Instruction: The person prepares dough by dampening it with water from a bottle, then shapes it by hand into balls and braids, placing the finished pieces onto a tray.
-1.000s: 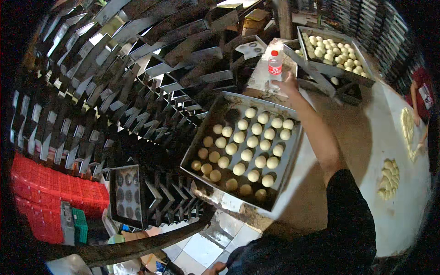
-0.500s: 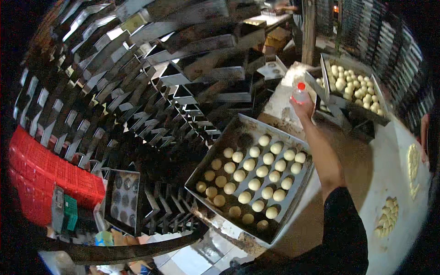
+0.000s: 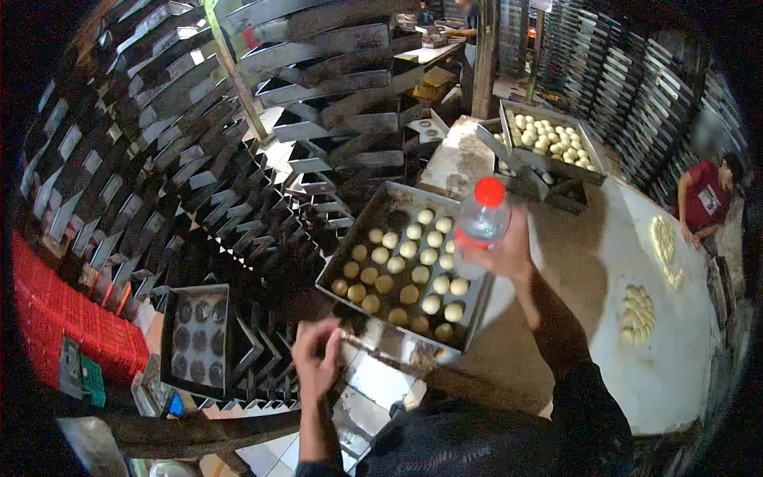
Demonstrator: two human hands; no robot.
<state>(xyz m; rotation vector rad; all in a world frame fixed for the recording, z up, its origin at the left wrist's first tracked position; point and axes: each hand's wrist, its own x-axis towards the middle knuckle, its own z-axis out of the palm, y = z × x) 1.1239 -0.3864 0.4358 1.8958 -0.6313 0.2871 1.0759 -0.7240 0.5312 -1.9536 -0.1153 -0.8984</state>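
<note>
My right hand (image 3: pixel 513 250) is wrapped round a clear plastic bottle (image 3: pixel 486 221) with a red cap, raised over the right part of a large metal tray (image 3: pixel 358 226) of evenly spaced round dough balls (image 3: pixel 429 257). My left hand (image 3: pixel 316 354) is raised just below the tray's near left corner, fingers bent and apart with nothing visible in them. Lumpy dough pieces (image 3: pixel 636 314) and a long dough piece (image 3: pixel 664 246) lie on the pale worktop (image 3: pixel 660 381) to the right.
Stacked metal pans (image 3: pixel 334 71) rise left and behind. Red crates (image 3: pixel 71 310) and a spotted tray (image 3: pixel 181 298) are at lower left. Another dough-filled tray (image 3: pixel 552 141) is at the back. A co-worker in red (image 3: pixel 707 195) leans at the right edge; another person (image 3: pixel 469 56) stands farther back.
My right hand has drawn the bottle back toward me from the back ledge to above the tray. My left hand has risen from the bottom edge into clearer view.
</note>
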